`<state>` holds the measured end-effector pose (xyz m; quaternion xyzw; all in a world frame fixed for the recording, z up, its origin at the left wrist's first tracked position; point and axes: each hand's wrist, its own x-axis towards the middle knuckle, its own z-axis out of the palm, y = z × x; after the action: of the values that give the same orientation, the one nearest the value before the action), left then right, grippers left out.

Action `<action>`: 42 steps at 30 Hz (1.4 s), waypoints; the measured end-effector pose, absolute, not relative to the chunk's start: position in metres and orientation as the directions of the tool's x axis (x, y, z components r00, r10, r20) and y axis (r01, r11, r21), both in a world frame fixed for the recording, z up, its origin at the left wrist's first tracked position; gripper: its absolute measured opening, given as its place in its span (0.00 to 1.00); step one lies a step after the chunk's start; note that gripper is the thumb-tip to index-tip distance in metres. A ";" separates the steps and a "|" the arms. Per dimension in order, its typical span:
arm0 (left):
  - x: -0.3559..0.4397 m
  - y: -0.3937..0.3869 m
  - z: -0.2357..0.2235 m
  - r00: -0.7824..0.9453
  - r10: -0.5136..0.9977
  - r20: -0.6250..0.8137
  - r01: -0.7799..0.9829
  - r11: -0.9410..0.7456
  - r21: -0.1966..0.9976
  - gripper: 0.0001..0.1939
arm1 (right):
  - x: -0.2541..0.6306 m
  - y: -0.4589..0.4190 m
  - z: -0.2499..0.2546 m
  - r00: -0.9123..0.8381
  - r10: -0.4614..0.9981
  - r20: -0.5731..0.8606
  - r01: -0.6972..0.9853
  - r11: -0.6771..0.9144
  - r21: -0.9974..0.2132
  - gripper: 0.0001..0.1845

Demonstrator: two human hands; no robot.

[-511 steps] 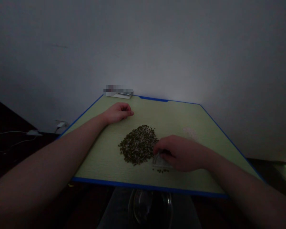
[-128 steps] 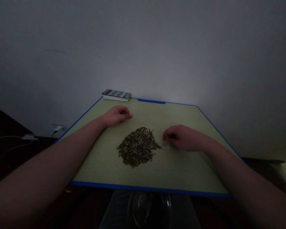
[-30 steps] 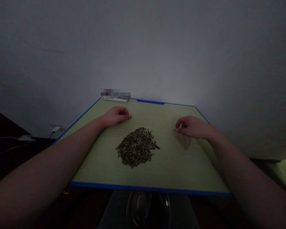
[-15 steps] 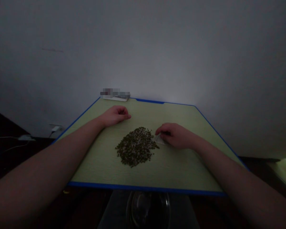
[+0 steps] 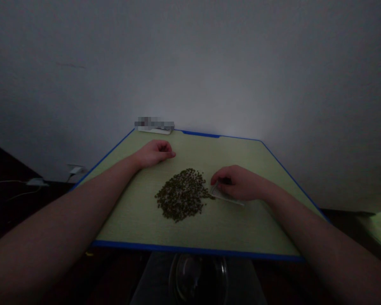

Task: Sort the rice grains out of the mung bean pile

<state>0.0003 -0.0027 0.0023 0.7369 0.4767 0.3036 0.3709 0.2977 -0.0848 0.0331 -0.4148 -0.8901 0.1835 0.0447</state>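
Right hand [image 5: 238,183] pinched shut on one clear plastic piece [image 5: 227,198], just beside one pile of green beans [image 5: 180,195], left hand [image 5: 154,153] curled up past the pile on the green board [image 5: 241,226], one dim glass bowl [image 5: 198,277] below the pile, hard to see

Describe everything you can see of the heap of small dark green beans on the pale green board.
The heap of small dark green beans, probably mung beans, forms one low, loose, roughly round mound, with paler specks between the grains and a few strays at its edge. It lies near the middle of the pale green board. A thin clear plastic piece in the right hand reaches its right side.
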 end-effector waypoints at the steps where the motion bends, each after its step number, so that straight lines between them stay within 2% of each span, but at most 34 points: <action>1: 0.001 -0.003 0.003 0.362 0.928 0.090 0.477 -0.267 0.837 0.15 | 0.297 -0.085 0.034 -0.652 0.755 -0.071 0.721 0.588 -0.366 0.16; 8: 0.001 -0.003 0.003 0.352 0.932 0.088 0.470 -0.257 0.845 0.15 | 0.300 -0.084 0.038 -0.633 0.769 -0.085 0.746 0.578 -0.331 0.17; 22: 0.002 -0.005 0.005 0.354 0.931 0.088 0.472 -0.259 0.843 0.14 | 0.302 -0.089 0.042 -0.701 0.695 -0.161 0.691 0.607 -0.392 0.15; 33: 0.002 -0.007 0.007 0.352 0.932 0.087 0.471 -0.257 0.844 0.15 | 0.298 -0.090 0.040 -0.670 0.729 -0.139 0.714 0.582 -0.389 0.16; 42: 0.001 -0.006 0.005 0.353 0.932 0.086 0.474 -0.257 0.842 0.15 | 0.302 -0.090 0.048 -0.594 0.781 -0.192 0.793 0.527 -0.306 0.14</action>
<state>0.0007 -0.0060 0.0049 0.7320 0.4801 0.3047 0.3753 0.3023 -0.0896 0.0480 -0.4505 -0.8737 0.1831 -0.0157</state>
